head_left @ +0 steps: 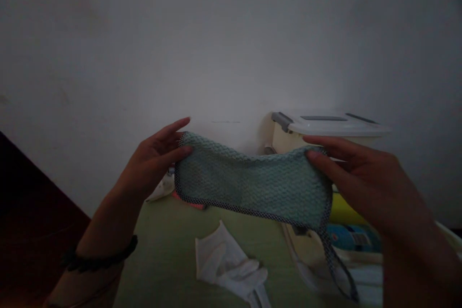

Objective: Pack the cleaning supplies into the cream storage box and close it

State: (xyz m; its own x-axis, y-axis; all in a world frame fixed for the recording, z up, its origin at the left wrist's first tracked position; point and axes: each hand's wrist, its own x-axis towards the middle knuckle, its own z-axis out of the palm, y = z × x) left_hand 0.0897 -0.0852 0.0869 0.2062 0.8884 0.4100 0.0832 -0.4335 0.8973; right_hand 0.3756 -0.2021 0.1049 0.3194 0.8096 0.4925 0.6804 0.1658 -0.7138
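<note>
A pale green woven cloth with a dark checked border is stretched between my two hands, folded over along its sagging top edge. My left hand pinches its upper left corner between thumb and fingers, index finger raised. At the upper right corner, my right hand grips it the same way. A checked hanging loop dangles from the cloth's lower right corner. Below the cloth, a white glove lies on the green tabletop.
Behind my right hand stands a storage box with a white lid and grey latches. Below it are a yellow item and a blue package. A pink item is partly hidden behind the cloth. A pale wall rises behind.
</note>
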